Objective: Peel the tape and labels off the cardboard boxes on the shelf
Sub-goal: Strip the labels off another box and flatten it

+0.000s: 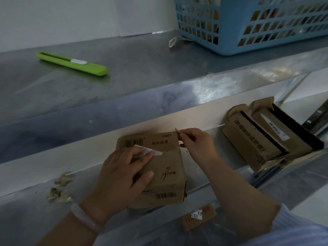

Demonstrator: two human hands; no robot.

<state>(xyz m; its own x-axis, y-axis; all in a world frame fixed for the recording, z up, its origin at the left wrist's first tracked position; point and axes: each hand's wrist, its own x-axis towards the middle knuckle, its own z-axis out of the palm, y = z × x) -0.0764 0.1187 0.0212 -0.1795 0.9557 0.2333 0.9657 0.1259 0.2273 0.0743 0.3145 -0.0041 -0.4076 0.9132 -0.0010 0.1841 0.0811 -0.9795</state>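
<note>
**A:** Head view. Where's the box?

**B:** The box (165, 167) is dead centre on the shelf (53, 166). The left hand (120, 176) comes in from 8 o'clock and grips it, fingers curled over the top, thumb on the front.

**A:** And the tape?

**B:** The tape (176, 130) is at the box's far right corner, 1 o'clock from its middle. The right hand (197, 144) is nearer, with its fingers pinched on the free end.

**A:** Anything left?

**B:** A white label (157, 153) lies under the left fingertips, at 8 o'clock from that pinch. It's likely next.
</note>
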